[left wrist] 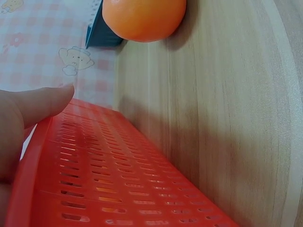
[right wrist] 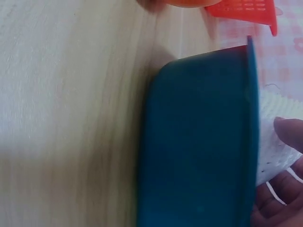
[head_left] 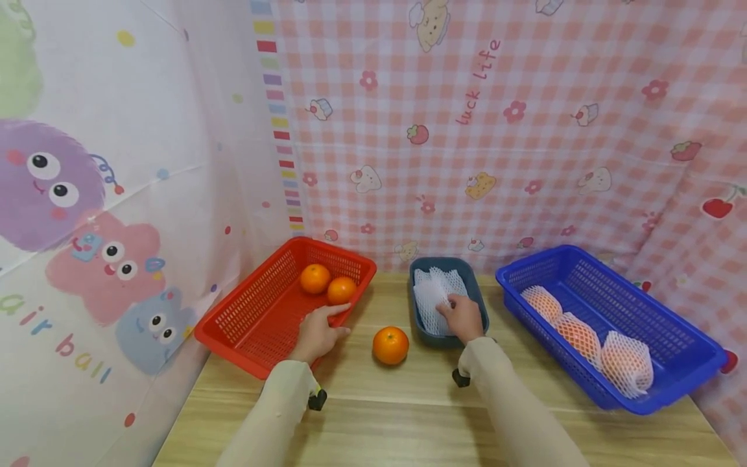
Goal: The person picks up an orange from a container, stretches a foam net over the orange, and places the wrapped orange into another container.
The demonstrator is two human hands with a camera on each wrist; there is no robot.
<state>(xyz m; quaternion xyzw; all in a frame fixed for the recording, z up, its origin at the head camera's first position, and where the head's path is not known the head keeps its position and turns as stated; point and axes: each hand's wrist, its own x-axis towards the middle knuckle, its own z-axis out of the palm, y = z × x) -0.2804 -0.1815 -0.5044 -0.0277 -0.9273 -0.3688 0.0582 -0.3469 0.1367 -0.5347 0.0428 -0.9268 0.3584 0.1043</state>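
Note:
My right hand (head_left: 462,318) reaches into the small teal basket (head_left: 480,295) and pinches a white foam net sleeve (head_left: 430,292) between thumb and fingers. In the right wrist view the sleeve (right wrist: 279,137) stands above the basket's rim. More sleeves lie beneath it. My left hand (head_left: 315,334) is at the right rim of the red basket (head_left: 245,311), index finger and thumb extended, holding nothing. The left wrist view has the thumb just above that rim; the other fingers are mostly hidden. A bare orange (head_left: 390,345) sits on the table between my hands.
Two oranges (head_left: 315,279) lie in the far end of the red basket. To the right, a blue basket (head_left: 677,337) holds three net-wrapped fruits (head_left: 579,336) along its near-left side. Patterned cloth (head_left: 443,168) hangs behind the wooden table (head_left: 403,428).

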